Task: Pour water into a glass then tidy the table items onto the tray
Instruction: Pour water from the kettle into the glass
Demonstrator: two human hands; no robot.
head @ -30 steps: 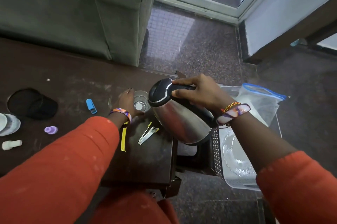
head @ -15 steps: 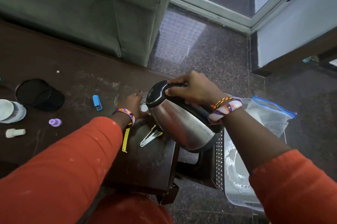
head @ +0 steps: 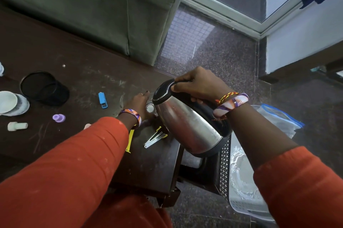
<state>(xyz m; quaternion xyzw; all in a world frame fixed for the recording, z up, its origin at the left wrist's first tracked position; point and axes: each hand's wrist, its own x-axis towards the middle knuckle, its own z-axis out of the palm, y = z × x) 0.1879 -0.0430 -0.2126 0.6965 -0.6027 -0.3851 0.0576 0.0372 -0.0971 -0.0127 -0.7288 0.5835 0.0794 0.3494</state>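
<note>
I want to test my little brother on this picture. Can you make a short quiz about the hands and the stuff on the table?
1. True or false: the right hand grips the kettle by its handle.
2. What does the left hand hold steady beside the kettle? A) the glass B) the blue clip C) the purple cap
3. Fill in: the kettle is tilted with its top toward the ____.

Key: 1 true; 2 A; 3 glass.
</note>
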